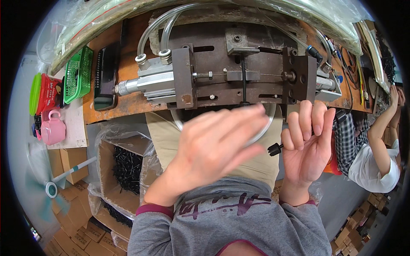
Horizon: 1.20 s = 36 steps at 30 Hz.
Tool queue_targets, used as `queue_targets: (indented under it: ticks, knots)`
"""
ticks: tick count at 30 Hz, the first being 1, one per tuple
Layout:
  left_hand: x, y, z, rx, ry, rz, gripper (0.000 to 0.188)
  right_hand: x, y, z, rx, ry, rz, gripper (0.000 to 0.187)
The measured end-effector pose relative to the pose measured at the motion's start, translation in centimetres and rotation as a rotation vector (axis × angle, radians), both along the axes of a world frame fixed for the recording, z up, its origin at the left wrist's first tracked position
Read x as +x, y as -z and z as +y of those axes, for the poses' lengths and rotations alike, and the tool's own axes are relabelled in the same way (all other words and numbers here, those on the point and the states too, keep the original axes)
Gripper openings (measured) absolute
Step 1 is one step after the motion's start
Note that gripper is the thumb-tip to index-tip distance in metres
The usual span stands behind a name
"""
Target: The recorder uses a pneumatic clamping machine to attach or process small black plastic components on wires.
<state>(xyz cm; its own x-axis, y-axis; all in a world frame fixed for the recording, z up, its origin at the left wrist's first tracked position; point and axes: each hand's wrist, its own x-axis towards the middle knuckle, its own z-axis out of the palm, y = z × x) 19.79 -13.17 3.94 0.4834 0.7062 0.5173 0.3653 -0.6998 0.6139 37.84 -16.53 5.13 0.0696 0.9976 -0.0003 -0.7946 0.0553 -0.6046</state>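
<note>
My right hand [308,147] is closed round a thin black rod. The rod's ribbed knob end [274,149] sticks out to the left of the curled fingers. My left hand [218,143] is raised in front of the bench fixture, fingers stretched out and smeared by motion, with nothing seen in it. Beyond the hands stands a dark metal clamping fixture [235,94]. A second black rod [244,81] lies across its middle, over a small metal block [235,76]. The near end of that rod is partly hidden behind my left hand.
Air cylinders [156,85] with clear hoses flank the fixture. Left are a black tray [106,77], a green basket [79,74] and a pink mug [53,128]. Below, a lined carton [106,166] holds many black rods; a fan [51,190] stands nearby. Another person [376,166] sits at right.
</note>
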Motion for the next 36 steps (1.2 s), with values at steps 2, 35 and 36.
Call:
queue_targets:
  ticks: [2,35,36]
  knots:
    - [0.0,0.3,-0.8,-0.013,0.129,-0.124,0.032,-0.3,-0.2,0.3,0.009,-0.006,0.083,0.042]
    - [-2.8,-3.4,0.9,-0.624,0.12,-0.514,0.041,0.4,-6.0,6.6,0.913,-0.227,-1.875,0.017]
    - [-3.3,-3.4,0.8,-0.674,0.107,-0.618,0.04,-0.3,-6.4,7.1,0.966,-0.237,-1.877,0.017]
